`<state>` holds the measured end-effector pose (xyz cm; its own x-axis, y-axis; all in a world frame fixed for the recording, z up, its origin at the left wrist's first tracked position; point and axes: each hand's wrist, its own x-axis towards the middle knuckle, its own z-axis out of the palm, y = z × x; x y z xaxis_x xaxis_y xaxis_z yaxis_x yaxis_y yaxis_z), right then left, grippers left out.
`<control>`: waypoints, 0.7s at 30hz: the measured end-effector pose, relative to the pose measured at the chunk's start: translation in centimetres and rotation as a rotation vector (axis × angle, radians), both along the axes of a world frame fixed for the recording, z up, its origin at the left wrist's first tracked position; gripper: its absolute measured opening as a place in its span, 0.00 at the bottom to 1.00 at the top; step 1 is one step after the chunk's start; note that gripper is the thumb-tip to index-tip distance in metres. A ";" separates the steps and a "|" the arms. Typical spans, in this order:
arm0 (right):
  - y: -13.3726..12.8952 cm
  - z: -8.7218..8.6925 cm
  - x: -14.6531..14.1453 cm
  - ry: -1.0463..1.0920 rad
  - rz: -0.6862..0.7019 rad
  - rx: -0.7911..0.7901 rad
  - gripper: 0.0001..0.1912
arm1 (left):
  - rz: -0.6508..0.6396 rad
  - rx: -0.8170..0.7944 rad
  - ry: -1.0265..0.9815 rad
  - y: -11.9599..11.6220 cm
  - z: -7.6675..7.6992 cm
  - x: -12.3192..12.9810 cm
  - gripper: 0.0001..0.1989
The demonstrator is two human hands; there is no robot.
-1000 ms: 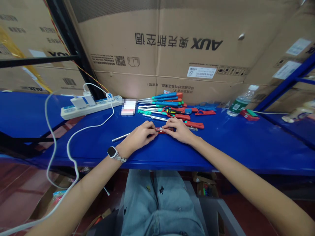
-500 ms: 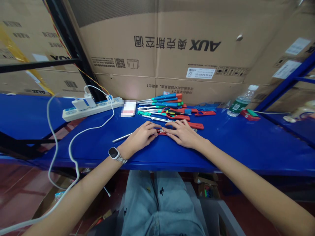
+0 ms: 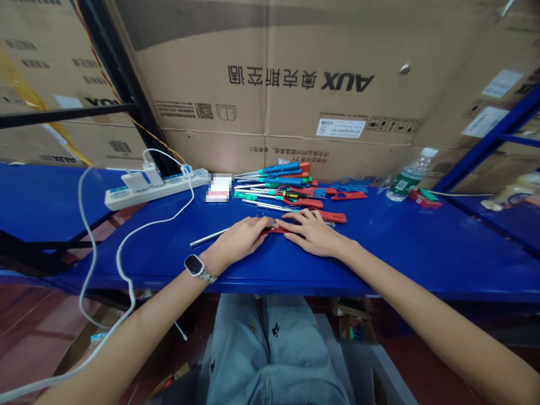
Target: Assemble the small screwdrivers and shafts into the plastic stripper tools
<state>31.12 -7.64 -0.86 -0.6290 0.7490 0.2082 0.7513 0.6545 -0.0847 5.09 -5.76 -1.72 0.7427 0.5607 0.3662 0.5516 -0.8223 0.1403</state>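
Flat on the blue bench lies a long-necked lighter; its silver tube (image 3: 208, 237) sticks out to the left, past my left hand. Between my fingertips shows its red handle (image 3: 277, 230), with small pale parts in it too fine to make out. My left hand (image 3: 242, 236) is closed over the left part, knuckles up. From the other side my right hand (image 3: 314, 233) presses its bent fingers on the right part. Just beyond my right hand is a separate red handle piece (image 3: 334, 217). Both palms hide most of the lighter.
Behind my hands is a pile of similar lighters (image 3: 282, 181) with a yellow-black screwdriver (image 3: 295, 194) on it. A power strip (image 3: 162, 188) with white cables stands left. A water bottle (image 3: 407, 177) is at right; a large carton (image 3: 295, 34) walls the back.
My left hand has shifted slightly down, and its fingers have drawn in at the lighter. The right hand stays nearly in place. The whole view has drifted slightly.
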 end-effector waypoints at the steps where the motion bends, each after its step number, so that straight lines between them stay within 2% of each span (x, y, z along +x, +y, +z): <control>1: 0.0 0.1 0.0 -0.007 0.005 0.010 0.25 | 0.020 -0.012 -0.018 -0.1 0.0 0.0 0.18; 4: -0.1 0.1 0.0 -0.040 0.007 0.040 0.25 | 0.065 0.017 -0.080 -0.3 -0.1 -0.1 0.26; 10: -0.3 -0.1 -0.2 -0.052 -0.022 0.077 0.25 | 0.004 0.151 0.016 0.2 -0.1 -0.1 0.15; 21: -0.4 -0.1 -0.2 -0.034 -0.074 0.066 0.25 | -0.021 0.091 -0.033 0.8 -0.3 0.1 0.14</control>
<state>30.96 -8.06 -0.99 -0.5798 0.7792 0.2380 0.7996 0.6002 -0.0172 5.22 -5.00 -2.00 0.7406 0.5086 0.4392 0.5307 -0.8436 0.0819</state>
